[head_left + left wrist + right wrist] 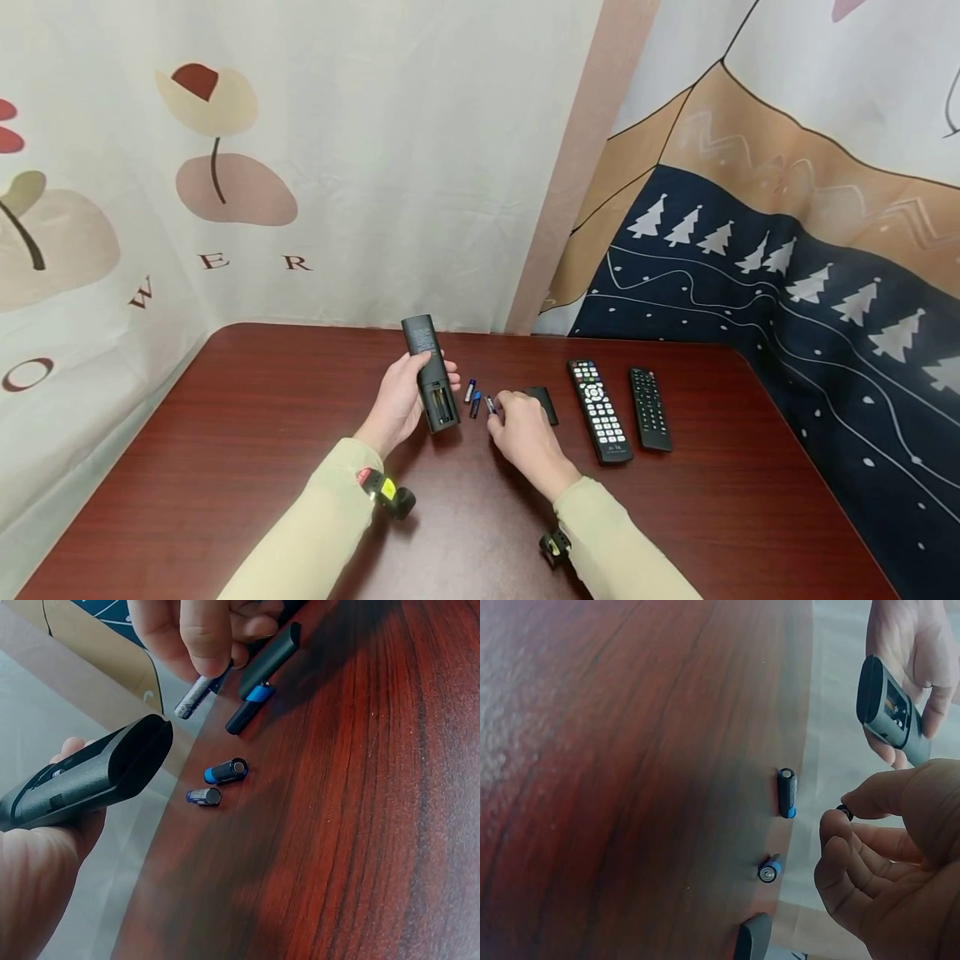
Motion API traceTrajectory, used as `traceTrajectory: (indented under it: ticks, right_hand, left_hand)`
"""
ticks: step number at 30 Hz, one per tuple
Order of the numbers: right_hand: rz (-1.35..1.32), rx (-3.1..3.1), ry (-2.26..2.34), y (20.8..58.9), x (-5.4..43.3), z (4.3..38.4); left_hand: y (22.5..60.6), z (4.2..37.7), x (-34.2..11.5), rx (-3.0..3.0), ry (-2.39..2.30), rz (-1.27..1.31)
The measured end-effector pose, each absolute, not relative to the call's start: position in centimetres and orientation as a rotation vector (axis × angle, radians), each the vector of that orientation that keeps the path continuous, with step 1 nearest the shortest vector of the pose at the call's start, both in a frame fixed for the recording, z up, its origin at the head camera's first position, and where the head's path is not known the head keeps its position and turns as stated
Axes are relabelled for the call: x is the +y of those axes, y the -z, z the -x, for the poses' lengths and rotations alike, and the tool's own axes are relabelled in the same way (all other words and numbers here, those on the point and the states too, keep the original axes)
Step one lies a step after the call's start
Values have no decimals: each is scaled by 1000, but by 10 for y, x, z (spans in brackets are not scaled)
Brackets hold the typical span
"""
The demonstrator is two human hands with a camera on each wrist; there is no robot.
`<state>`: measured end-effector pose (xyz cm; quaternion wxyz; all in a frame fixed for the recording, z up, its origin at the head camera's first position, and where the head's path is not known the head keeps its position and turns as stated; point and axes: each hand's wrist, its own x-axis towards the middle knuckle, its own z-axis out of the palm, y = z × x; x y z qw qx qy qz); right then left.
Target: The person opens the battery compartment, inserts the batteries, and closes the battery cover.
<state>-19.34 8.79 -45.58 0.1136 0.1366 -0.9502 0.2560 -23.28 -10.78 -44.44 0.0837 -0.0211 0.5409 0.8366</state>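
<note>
My left hand [401, 396] grips a black remote control [430, 375], back side up, its thumb across the back. The remote's battery compartment [440, 404] is uncovered at the near end. My right hand [527, 437] pinches a small battery [195, 697] between thumb and fingers, above the table right of the remote. Loose batteries lie between the hands: a blue-and-black one [226, 771], a silver-and-dark one [204, 796] and another blue-and-black one [250, 709] under the right hand. Beyond the right fingers lies the black battery cover [543, 403], partly hidden in the head view.
Two more remotes lie to the right, buttons up: a larger one with white keys [600, 412] and a smaller black one [650, 410]. They rest on a dark red wooden table [225, 467]. Printed curtains [405, 167] hang behind its back edge.
</note>
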Motion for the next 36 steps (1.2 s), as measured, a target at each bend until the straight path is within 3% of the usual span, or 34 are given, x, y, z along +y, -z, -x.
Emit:
traceTrajectory:
  ticks: [36]
  right_hand:
    - [-570,-2624,-851,440,73,178]
  left_hand:
    - [445,233,-106,1596,-2503,69]
